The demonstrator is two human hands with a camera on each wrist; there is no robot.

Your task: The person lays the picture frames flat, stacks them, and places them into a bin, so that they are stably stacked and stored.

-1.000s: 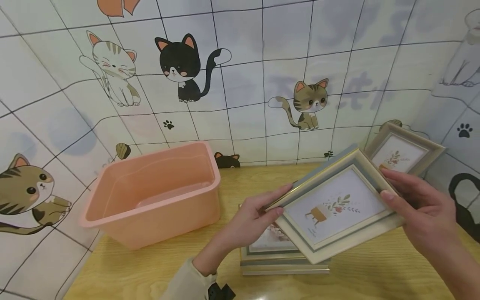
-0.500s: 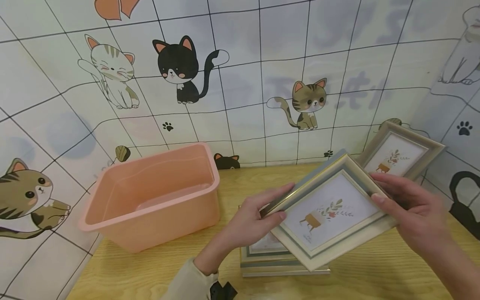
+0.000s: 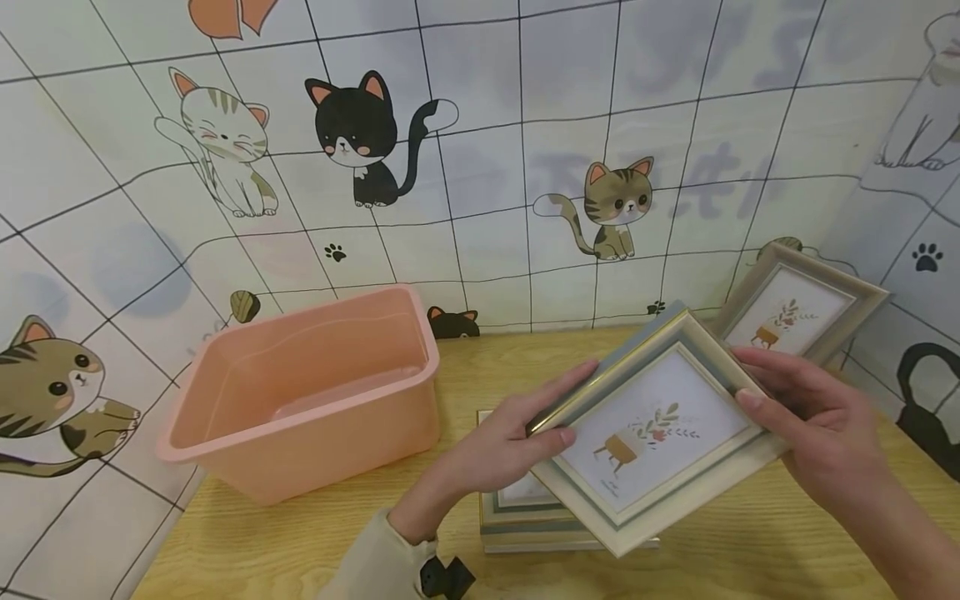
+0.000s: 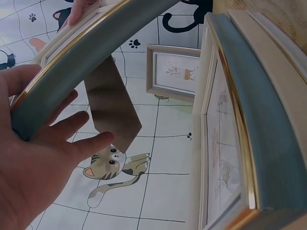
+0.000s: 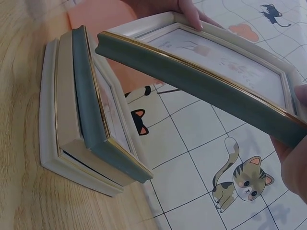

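Left hand point(image 3: 504, 443): pinches the frame point(image 3: 648, 437) by its left edge, thumb in front.
Right hand point(image 3: 821, 425): grips the opposite edge, thumb also in front.
Frame: held tilted above the stack point(image 3: 536, 533), apart from it; a brown stand point(image 4: 112, 108) juts from its back.
Stack: frames lying flat on the table point(image 3: 255, 550).
Rear frame point(image 3: 802, 304): upright at right, partly hidden.
Bin point(image 3: 337, 454): pink, left of the stack.

a wood-grain table point(image 3: 247, 546) bears a pink tub point(image 3: 322, 437), a stack of picture frames point(image 3: 525, 529) right of it and, farther back, a taupe frame point(image 3: 797, 312), base hidden.
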